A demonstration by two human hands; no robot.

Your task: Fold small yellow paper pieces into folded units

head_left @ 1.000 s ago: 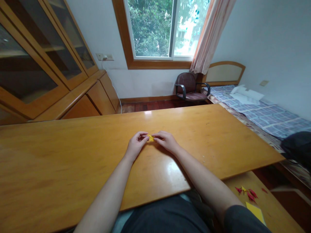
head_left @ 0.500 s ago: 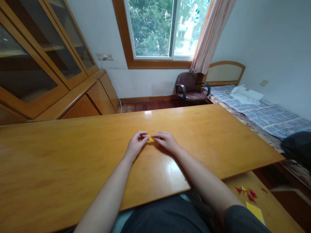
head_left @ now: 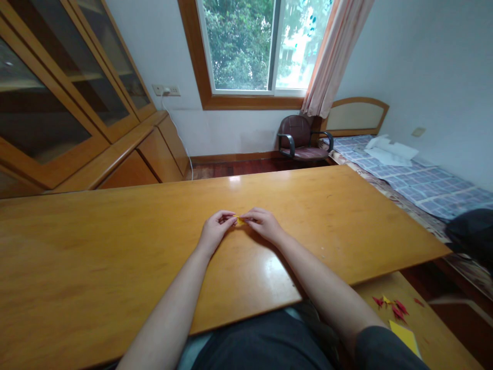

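Note:
A small folded piece of yellow paper (head_left: 240, 221) is pinched between my two hands, just above or on the middle of the wooden table (head_left: 115, 257). My left hand (head_left: 217, 228) grips its left end between thumb and fingers. On the other side, my right hand (head_left: 262, 222) has its fingertips closed on the right end. The fingers cover much of the paper, so its exact shape is hard to make out.
Lower right, a lower wooden surface (head_left: 375, 285) holds several small red folded paper pieces (head_left: 399, 309), a small yellow one (head_left: 385, 300) and a yellow paper sheet (head_left: 405, 338). Beyond the table stand a chair (head_left: 296, 136) and a bed (head_left: 435, 180). Cabinets (head_left: 127, 133) line the left wall.
My left hand has shifted slightly down, and its fingers have moved a little on the yellow paper. My right hand stays almost in place.

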